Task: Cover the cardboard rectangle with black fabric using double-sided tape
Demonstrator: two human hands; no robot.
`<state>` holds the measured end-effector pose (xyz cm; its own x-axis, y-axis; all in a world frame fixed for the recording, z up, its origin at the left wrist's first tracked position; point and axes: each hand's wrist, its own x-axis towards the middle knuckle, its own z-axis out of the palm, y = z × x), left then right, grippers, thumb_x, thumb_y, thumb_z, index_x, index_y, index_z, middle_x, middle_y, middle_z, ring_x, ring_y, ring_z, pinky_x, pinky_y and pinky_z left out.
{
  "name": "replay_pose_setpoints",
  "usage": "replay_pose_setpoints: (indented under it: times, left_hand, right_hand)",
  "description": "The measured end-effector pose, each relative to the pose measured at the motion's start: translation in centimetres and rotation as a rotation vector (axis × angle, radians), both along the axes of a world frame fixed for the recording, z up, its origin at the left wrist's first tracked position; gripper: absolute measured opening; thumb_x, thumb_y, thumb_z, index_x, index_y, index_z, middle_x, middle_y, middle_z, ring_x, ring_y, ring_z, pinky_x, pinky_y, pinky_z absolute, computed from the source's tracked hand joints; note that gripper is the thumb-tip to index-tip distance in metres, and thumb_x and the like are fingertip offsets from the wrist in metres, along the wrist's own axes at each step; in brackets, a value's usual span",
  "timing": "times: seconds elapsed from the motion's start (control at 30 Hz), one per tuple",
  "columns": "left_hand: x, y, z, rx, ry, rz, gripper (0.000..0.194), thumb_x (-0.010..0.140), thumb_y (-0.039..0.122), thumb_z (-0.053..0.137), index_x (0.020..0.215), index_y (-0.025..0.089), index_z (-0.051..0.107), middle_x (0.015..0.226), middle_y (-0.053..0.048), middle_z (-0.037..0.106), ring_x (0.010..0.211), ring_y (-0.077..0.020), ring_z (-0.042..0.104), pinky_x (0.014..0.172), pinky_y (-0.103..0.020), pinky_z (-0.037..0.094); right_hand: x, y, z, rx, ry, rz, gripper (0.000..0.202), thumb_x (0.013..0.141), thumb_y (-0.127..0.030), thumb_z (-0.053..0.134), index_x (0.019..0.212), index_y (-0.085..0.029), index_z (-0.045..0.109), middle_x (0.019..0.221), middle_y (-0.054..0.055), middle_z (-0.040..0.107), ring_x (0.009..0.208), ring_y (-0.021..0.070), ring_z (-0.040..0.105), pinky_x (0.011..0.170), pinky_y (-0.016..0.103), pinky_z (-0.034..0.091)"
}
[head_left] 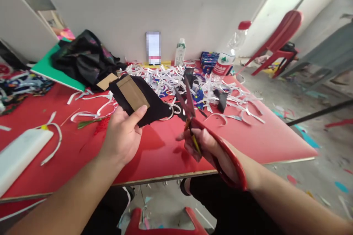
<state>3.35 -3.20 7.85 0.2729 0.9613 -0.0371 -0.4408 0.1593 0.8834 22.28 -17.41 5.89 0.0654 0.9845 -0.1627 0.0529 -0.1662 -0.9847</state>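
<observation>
Left hand (125,132) clamps black fabric (146,99) and a brown card (133,93) above the bench's (162,158) near edge. Right hand (202,143) grips red-handled scissors (190,108), blades parted, right of the fabric.

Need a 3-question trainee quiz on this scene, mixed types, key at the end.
1. Multiple choice: what stands between the phone and the large bottle?
A) a red chair
B) a small bottle
C) a green board
2. True or false: the blades of the scissors are shut.
3. Fill in the colour: the left hand holds a black piece with a ____ strip lying on it.

Key:
1. B, the small bottle.
2. False: the blades are spread open in the right hand.
3. Brown.
</observation>
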Motion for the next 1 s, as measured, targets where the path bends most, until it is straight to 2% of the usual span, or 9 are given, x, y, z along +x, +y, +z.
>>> replay_pose_setpoints:
  times: [0.07, 0.2, 0.3, 0.47, 0.57, 0.63, 0.77, 0.87, 1.0]
  left_hand:
    - [-0.2, -0.1, 0.3, 0.060, -0.019, 0.012, 0.023, 0.078, 0.020, 0.091, 0.100, 0.018, 0.083, 0.113, -0.008, 0.084, 0.110, -0.0242, 0.078, 0.079, -0.024, 0.065]
    - [-0.4, -0.1, 0.3, 0.125, 0.023, -0.015, 0.017, 0.081, 0.028, 0.090, 0.090, 0.015, 0.085, 0.095, -0.009, 0.084, 0.079, -0.0239, 0.079, 0.057, -0.027, 0.062]
    - [-0.5, 0.0, 0.1, 0.132, 0.028, -0.015, 0.022, 0.081, 0.029, 0.091, 0.097, 0.016, 0.086, 0.094, -0.009, 0.083, 0.074, -0.0234, 0.077, 0.060, -0.031, 0.062]
    - [-0.6, -0.2, 0.2, 0.119, 0.033, -0.021, 0.021, 0.080, 0.030, 0.092, 0.095, 0.018, 0.085, 0.095, -0.008, 0.083, 0.085, -0.0267, 0.079, 0.069, -0.033, 0.065]
    - [-0.3, -0.7, 0.7, 0.066, -0.002, 0.000, 0.011, 0.080, 0.026, 0.089, 0.088, 0.019, 0.084, 0.099, -0.008, 0.084, 0.099, -0.0281, 0.079, 0.080, -0.033, 0.066]
    - [-0.1, -0.9, 0.9, -0.006, -0.079, 0.019, 0.008, 0.079, 0.024, 0.087, 0.084, 0.019, 0.082, 0.099, -0.007, 0.084, 0.100, -0.0270, 0.079, 0.079, -0.032, 0.065]
    - [0.3, -0.6, 0.8, -0.166, -0.120, 0.046, 0.019, 0.070, 0.017, 0.096, 0.080, 0.018, 0.079, 0.079, -0.002, 0.079, 0.067, -0.0152, 0.073, 0.053, -0.021, 0.055]
    - [0.7, -0.5, 0.8, -0.248, -0.168, 0.133, 0.021, 0.069, 0.012, 0.097, 0.079, 0.016, 0.079, 0.073, 0.000, 0.078, 0.058, -0.0104, 0.071, 0.055, -0.018, 0.058]
    - [1.2, -1.0, 1.6, -0.261, -0.227, 0.148, 0.018, 0.072, 0.011, 0.095, 0.083, 0.016, 0.081, 0.075, 0.000, 0.080, 0.062, -0.0114, 0.076, 0.058, -0.016, 0.062]
  right_hand:
    - [-0.2, -0.5, 0.4, -0.012, -0.009, 0.077, 0.068, 0.095, -0.085, 0.054, 0.104, -0.018, 0.069, 0.079, 0.004, 0.060, 0.074, 0.0203, 0.056, 0.068, 0.034, 0.050]
    - [-0.4, -0.6, 2.0, -0.063, -0.050, 0.139, 0.064, 0.092, -0.082, 0.062, 0.098, -0.019, 0.067, 0.086, 0.005, 0.060, 0.081, 0.0210, 0.055, 0.070, 0.032, 0.050]
    - [-0.6, -0.6, 3.3, -0.187, -0.058, 0.183, 0.065, 0.087, -0.082, 0.069, 0.101, -0.018, 0.067, 0.088, 0.006, 0.062, 0.079, 0.0216, 0.057, 0.071, 0.034, 0.052]
    - [-1.3, -0.6, 4.1, -0.323, 0.048, 0.230, 0.073, 0.082, -0.084, 0.074, 0.115, -0.019, 0.065, 0.082, 0.003, 0.061, 0.071, 0.0208, 0.059, 0.068, 0.035, 0.053]
    - [-1.6, -0.6, 3.9, -0.285, 0.063, 0.195, 0.075, 0.080, -0.086, 0.072, 0.112, -0.019, 0.065, 0.087, 0.005, 0.060, 0.072, 0.0200, 0.057, 0.068, 0.035, 0.053]
    - [-1.7, -0.4, 3.3, -0.213, 0.050, 0.166, 0.076, 0.082, -0.088, 0.069, 0.113, -0.018, 0.067, 0.094, 0.007, 0.062, 0.078, 0.0214, 0.058, 0.072, 0.036, 0.054]
    - [-1.6, 0.3, 1.5, -0.040, 0.029, 0.084, 0.077, 0.090, -0.089, 0.056, 0.115, -0.017, 0.070, 0.093, 0.008, 0.064, 0.086, 0.0229, 0.060, 0.081, 0.036, 0.052]
    - [-2.1, 0.6, 0.7, -0.031, 0.074, 0.067, 0.075, 0.096, -0.087, 0.046, 0.112, -0.017, 0.068, 0.087, 0.006, 0.064, 0.080, 0.0216, 0.059, 0.078, 0.036, 0.050]
    - [-3.2, 0.5, 1.4, -0.036, 0.104, 0.118, 0.067, 0.095, -0.085, 0.054, 0.099, -0.019, 0.063, 0.091, 0.005, 0.060, 0.085, 0.0199, 0.056, 0.077, 0.034, 0.047]
